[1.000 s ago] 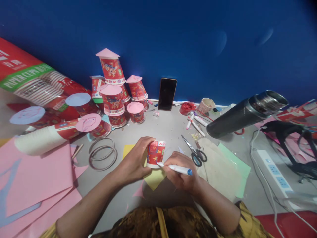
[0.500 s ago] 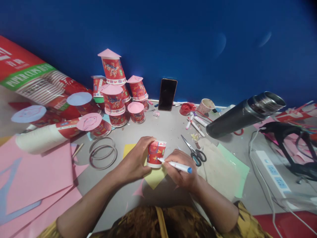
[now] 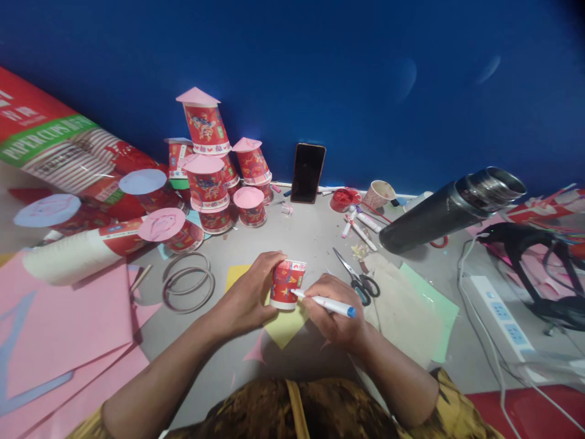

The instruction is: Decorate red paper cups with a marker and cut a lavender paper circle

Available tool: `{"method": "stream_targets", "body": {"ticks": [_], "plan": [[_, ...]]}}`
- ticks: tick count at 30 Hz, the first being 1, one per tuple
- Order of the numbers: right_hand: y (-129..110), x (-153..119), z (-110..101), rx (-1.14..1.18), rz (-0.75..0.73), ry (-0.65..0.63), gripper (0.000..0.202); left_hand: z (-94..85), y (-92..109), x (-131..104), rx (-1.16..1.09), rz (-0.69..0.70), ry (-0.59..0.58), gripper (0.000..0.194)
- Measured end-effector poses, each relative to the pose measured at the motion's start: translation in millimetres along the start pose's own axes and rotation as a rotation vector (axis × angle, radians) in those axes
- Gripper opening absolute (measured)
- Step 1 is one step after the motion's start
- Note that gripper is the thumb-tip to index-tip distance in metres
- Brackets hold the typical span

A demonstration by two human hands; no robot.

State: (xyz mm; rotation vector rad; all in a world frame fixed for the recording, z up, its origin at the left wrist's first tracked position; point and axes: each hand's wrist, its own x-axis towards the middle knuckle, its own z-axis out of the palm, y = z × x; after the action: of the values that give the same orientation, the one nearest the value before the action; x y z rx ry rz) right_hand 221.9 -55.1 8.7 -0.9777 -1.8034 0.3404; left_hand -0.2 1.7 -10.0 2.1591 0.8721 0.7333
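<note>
In my left hand (image 3: 253, 286) is a red printed paper cup (image 3: 286, 281) with white bands, its fingers and thumb wrapped round the left side. My right hand (image 3: 336, 308) grips a white marker pen (image 3: 326, 303) with a blue end, and the pen's tip meets the cup's front wall near a yellow star. Beneath the cup lies a yellow paper sheet (image 3: 286, 332). Black-handled scissors (image 3: 361, 281) rest just beyond my right hand, beside a beige sheet (image 3: 402, 317) and a green sheet (image 3: 439, 314).
Stacked red cups (image 3: 208, 183) with pink cone tops stand at the back left. A phone (image 3: 308, 174) leans on the blue wall. Several markers (image 3: 363, 235), a dark flask (image 3: 439, 213) and a power strip (image 3: 503, 323) lie right; tape rings (image 3: 188, 286) and pink paper (image 3: 77, 311) lie left.
The view has shifted very slightly. Both hands keep their hold on the cup and the marker pen, with no clear movement between them.
</note>
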Motion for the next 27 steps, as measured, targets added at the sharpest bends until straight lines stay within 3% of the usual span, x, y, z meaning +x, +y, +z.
{"method": "stream_targets", "body": {"ticks": [27], "plan": [[9.1,-3.9,1.0,-0.012,0.08,-0.031,0.014,-0.9,-1.9,0.6,-0.085,-0.078,-0.015,0.086]]}}
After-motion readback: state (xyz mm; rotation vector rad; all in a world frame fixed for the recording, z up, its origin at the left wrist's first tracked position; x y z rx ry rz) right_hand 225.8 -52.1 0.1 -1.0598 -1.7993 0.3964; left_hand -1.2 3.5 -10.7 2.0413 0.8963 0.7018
